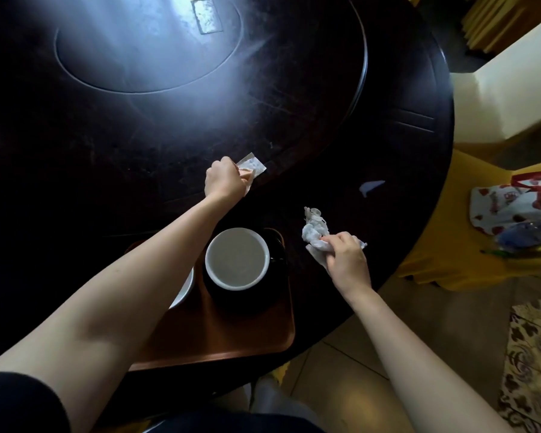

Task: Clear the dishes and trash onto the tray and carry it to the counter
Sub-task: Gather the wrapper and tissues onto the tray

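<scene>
A brown tray [231, 335] lies at the near edge of the dark round table [122, 151]. On it a white bowl [237, 258] sits on a black dish [247, 298], and a white plate [185, 289] shows partly under my left forearm. My left hand [224, 181] reaches past the tray and grips a flat paper wrapper [252, 166] at the turntable's edge. My right hand [345, 259] is closed on a crumpled white tissue [314, 231] just right of the tray. A small white paper scrap [370, 185] lies on the table beyond it.
A raised dark turntable [310, 98] fills the table's middle, with a pale rectangular piece [206, 15] lying far back on it. At right, a yellow-covered chair [450, 245] holds a red-and-white bag [512, 204] and a plastic bottle [528, 235]. Tiled floor lies below right.
</scene>
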